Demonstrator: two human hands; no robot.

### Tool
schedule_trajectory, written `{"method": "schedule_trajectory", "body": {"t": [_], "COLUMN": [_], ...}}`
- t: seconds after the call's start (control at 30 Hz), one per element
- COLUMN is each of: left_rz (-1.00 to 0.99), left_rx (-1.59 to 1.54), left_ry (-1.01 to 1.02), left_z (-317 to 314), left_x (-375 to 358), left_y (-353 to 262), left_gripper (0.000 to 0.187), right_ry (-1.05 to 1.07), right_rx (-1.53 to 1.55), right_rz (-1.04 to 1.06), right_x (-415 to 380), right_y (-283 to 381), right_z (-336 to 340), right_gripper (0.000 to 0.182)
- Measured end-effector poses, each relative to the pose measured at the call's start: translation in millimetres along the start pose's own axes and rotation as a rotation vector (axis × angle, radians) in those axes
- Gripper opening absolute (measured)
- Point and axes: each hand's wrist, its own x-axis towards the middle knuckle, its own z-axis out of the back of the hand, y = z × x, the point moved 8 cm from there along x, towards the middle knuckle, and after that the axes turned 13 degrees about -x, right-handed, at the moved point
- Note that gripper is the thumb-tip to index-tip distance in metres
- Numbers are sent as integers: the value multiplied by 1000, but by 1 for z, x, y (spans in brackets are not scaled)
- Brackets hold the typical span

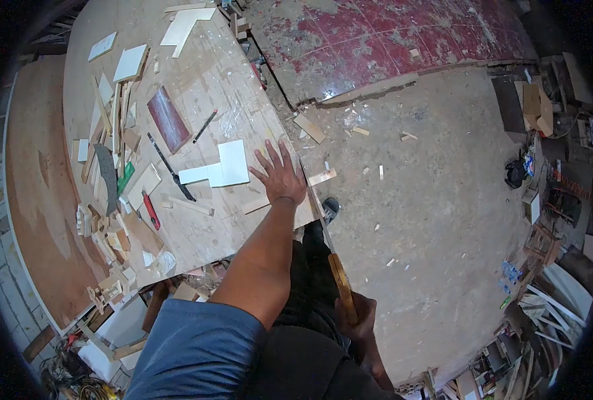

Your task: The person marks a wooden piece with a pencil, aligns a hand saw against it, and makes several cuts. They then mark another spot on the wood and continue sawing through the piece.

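Observation:
My left hand (283, 179) lies flat with its fingers spread near the edge of the plywood tabletop (236, 233). Beneath the palm runs a thin wood strip (323, 177), one end poking out past the edge. Low in the view, my right hand (362, 317) is wrapped round the wooden handle of a handsaw (341, 279). The saw's narrow blade points up and away, alongside the table edge, and meets the strip just right of my left hand. Left of my fingers sits a white L-shaped piece (233, 163).
A black bar-like tool (170, 163), a pencil (205, 127), a dark red curved block (168, 119) and a red utility knife (151, 211) lie on the table. Wood offcuts (113, 240) crowd its left side. Scraps dot the concrete floor (430, 200); clutter lines the right wall.

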Motion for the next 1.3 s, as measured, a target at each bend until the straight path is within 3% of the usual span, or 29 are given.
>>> {"method": "schedule_trajectory", "body": {"t": [0.23, 0.33, 0.5, 0.63, 0.7, 0.83, 0.93, 0.97, 1.03, 1.17, 1.23, 1.3], "left_rz": [-2, 4, 17, 0, -20, 17, -3, -48, -48, -18, -20, -115], "left_rx": [43, 36, 104, 72, 82, 123, 94, 43, 76, 92, 82, 48], "left_ry": [-15, 0, 14, -23, -58, 7, -24, -92, -70, 5, 14, -169], "left_z": [-1, 1, -1, -5, -3, 3, -1, 1, 5, 9, 0, 3], "left_x": [2, -4, 1, -1, 1, 0, 0, -2, -4, -4, -4, -4], "left_y": [0, 0, -1, 1, -2, -5, -3, -5, -8, -10, -7, -8], "left_gripper": [82, 83, 83, 82, 82, 81, 82, 83, 83, 83, 84, 87], "right_ry": [8, 75, -75, -55, -186, -151, 66, 69, -110, -146, -224, -203], "right_rx": [-28, 16, -175, -174, -99, 8, 720, 723, -56, 212, 34, 54], "right_rz": [1, -128, 237, 236, 269, 169, -71, -81, 371, 208, 463, 431], "right_x": [-2, -8, -13, -13, -15, -8, -9, -12, -14, -12, -13, -11], "right_y": [21, -3, -15, -38, -77, -119, -143, -153, -140, -133, -112, -106], "right_z": [7, -1, -12, -21, -29, -37, -56, -58, -50, -41, -31, -33], "right_gripper": [18, 19, 18, 18, 24, 22, 32, 32, 26, 20, 17, 17]}}
